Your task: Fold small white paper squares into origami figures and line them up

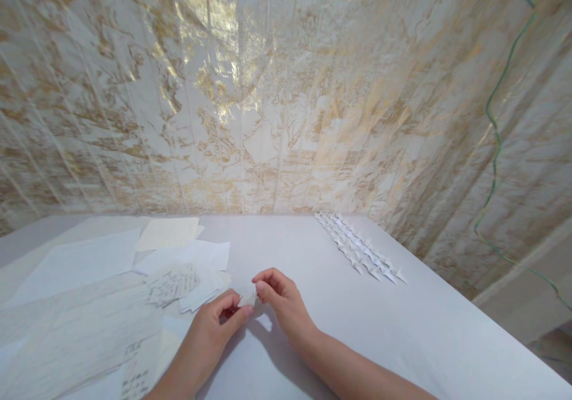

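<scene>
The left hand (214, 322) and the right hand (281, 298) each pinch one side of a small folded paper (247, 298) between them, fingers closed tight to keep it steady just above the tabletop (313, 257), with loose sheets (179, 269) lying beside the left hand.

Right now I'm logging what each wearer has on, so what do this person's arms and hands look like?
Both forearms are bare as far as the picture shows: no sleeves in view. The left hand and right hand wear no gloves, and no rings, watch or bracelets can be seen. Fingernails look short and unpainted.
</scene>
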`<state>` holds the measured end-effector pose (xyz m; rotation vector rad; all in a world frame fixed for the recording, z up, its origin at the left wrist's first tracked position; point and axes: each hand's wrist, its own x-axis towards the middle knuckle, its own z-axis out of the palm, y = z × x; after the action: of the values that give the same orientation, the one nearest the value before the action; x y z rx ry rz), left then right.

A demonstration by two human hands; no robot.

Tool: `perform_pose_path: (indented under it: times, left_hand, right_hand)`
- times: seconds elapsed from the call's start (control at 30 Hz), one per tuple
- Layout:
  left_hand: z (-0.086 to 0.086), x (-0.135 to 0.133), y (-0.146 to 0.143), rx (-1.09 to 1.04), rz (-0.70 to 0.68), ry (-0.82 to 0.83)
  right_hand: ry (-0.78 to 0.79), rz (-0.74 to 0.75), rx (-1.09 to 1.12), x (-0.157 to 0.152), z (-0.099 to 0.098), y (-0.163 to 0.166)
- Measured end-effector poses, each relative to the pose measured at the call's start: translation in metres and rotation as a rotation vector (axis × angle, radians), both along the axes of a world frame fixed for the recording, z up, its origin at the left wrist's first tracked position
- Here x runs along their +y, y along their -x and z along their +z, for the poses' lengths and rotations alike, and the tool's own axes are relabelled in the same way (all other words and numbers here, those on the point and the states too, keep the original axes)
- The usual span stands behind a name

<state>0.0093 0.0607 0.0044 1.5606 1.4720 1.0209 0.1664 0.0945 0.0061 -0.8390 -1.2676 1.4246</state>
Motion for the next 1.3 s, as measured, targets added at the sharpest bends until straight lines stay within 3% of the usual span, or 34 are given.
perform_pose_path:
  times: [0.4,0.77,0.97,1.1,1.2,1.3]
  left_hand:
    - [-0.003,-0.003,0.003,-0.021,-0.020,-0.044]
    - [0.003,-0.002,0.003,-0.004,-0.033,-0.092]
    - [-0.004,-0.002,0.002,0.017,-0.025,-0.102]
    - [-0.008,-0.002,0.001,0.041,-0.035,-0.104]
    - [-0.008,-0.003,0.001,0.055,-0.030,-0.104]
    - [-0.008,-0.003,0.002,0.056,-0.027,-0.105]
  right_hand:
    - [-0.151,0.147,-0.256,0.001,0.021,-0.012]
    - [-0.611,0.076,-0.626,0.005,0.018,-0.015]
    - [-0.839,0.064,-0.844,0.005,0.024,-0.019]
    - [-0.966,0.196,-0.925,0.028,0.053,-0.052]
    - [-0.996,0.143,-1.170,0.052,0.078,-0.101]
    - [-0.940,0.083,-1.272,0.063,0.095,-0.163]
